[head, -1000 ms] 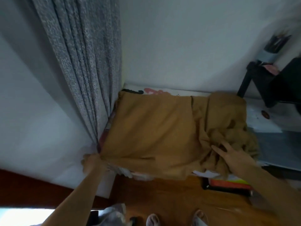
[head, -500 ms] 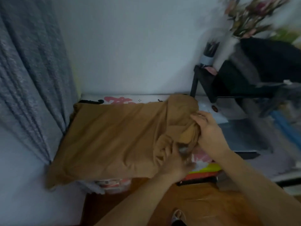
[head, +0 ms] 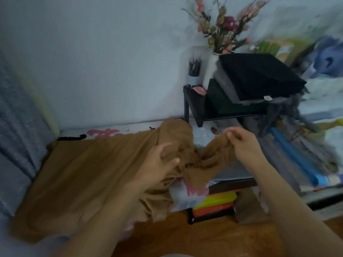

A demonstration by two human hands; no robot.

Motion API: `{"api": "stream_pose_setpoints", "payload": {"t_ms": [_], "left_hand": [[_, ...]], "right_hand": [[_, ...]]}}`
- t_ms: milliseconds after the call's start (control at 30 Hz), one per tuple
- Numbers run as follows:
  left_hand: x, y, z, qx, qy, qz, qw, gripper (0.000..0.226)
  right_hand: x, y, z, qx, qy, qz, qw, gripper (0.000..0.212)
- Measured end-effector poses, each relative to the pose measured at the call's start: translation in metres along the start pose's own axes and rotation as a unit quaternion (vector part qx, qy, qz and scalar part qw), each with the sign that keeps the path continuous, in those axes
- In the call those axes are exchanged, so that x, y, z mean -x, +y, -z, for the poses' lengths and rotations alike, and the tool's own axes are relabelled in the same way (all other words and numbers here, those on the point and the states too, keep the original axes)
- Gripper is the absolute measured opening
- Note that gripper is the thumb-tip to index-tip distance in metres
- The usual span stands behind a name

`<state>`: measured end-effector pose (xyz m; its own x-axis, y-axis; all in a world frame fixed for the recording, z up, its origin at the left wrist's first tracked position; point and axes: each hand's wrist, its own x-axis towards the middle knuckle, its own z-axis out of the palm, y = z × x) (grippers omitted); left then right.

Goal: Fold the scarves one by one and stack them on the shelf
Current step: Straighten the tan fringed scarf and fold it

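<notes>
1. My left hand (head: pixel 157 164) is curled around a bunched ridge of the tan scarf (head: pixel 89 179), fingers half closed, thumb pressing in on top of the folds.
2. My right hand (head: pixel 243 145) has its fingertips (head: pixel 231 135) pinched tight on a gathered end of the same scarf, lifted a little off the surface.
3. Between my two hands the cloth sags in a crumpled dip; they sit near each other but not touching.
4. Out past my left hand, the rest of the scarf lies spread flat over a low printed surface (head: pixel 104 132), running away to the left toward the blue curtain (head: pixel 16 115).
5. Beyond my right hand stands the black shelf (head: pixel 193 102), and on it a stack of folded scarves (head: pixel 256 78): black on top, grey under it, dark green lowest.
6. Just behind that stack, a white vase of flowers (head: pixel 220 28) and a pencil cup (head: pixel 194 71).
7. Below my right hand, colourful boxes (head: pixel 213 203) are stacked, on the wooden floor (head: pixel 185 236).
</notes>
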<state>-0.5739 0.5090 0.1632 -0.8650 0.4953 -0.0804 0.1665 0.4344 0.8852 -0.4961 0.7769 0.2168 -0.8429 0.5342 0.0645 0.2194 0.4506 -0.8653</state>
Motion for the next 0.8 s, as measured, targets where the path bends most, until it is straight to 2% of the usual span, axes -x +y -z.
{"api": "stream_pose_setpoints", "payload": {"t_ms": [100, 167, 233, 300, 367, 467, 533, 567, 633, 733, 767, 800], "left_hand": [[-0.013, 0.037, -0.029, -0.014, -0.037, -0.066, 0.997, 0.08], [-0.028, 0.051, -0.041, -0.027, 0.001, -0.097, 0.995, 0.087], [-0.042, 0.053, -0.036, -0.053, 0.07, -0.071, 0.994, 0.084], [-0.047, 0.054, -0.021, -0.094, 0.133, -0.026, 0.986, 0.086], [-0.051, 0.057, -0.005, -0.08, 0.153, -0.004, 0.985, 0.099], [-0.052, 0.085, 0.008, -0.073, 0.174, -0.037, 0.981, 0.115], [-0.057, 0.104, 0.013, -0.075, 0.168, -0.075, 0.98, 0.104], [-0.061, 0.111, 0.016, -0.073, 0.153, -0.097, 0.981, 0.083], [-0.067, 0.122, 0.025, -0.104, 0.167, -0.123, 0.973, 0.013], [-0.076, 0.132, 0.059, -0.056, 0.262, -0.099, 0.958, 0.019], [-0.077, 0.136, 0.074, -0.05, 0.283, -0.093, 0.953, 0.02], [-0.075, 0.142, 0.088, -0.069, 0.296, -0.11, 0.946, 0.023]], "right_hand": [[-0.002, -0.05, 0.006, -0.143, -0.06, 0.061, 0.986, 0.024], [-0.01, -0.079, 0.013, -0.184, -0.076, 0.117, 0.973, 0.025], [-0.018, -0.104, 0.026, -0.219, -0.069, 0.156, 0.961, 0.025], [-0.027, -0.122, 0.04, -0.236, -0.055, 0.159, 0.957, 0.025], [-0.033, -0.136, 0.051, -0.256, -0.095, 0.157, 0.949, 0.025], [-0.038, -0.155, 0.056, -0.192, -0.176, 0.18, 0.948, 0.026], [-0.039, -0.168, 0.053, -0.136, -0.231, 0.206, 0.941, 0.025], [-0.04, -0.174, 0.052, -0.118, -0.253, 0.213, 0.936, 0.024], [-0.043, -0.183, 0.054, -0.097, -0.267, 0.223, 0.933, 0.021], [-0.047, -0.185, 0.069, 0.043, -0.233, 0.276, 0.931, 0.026], [-0.049, -0.18, 0.073, 0.135, -0.243, 0.281, 0.918, 0.028], [-0.051, -0.172, 0.074, 0.25, -0.262, 0.277, 0.89, 0.028]]}}
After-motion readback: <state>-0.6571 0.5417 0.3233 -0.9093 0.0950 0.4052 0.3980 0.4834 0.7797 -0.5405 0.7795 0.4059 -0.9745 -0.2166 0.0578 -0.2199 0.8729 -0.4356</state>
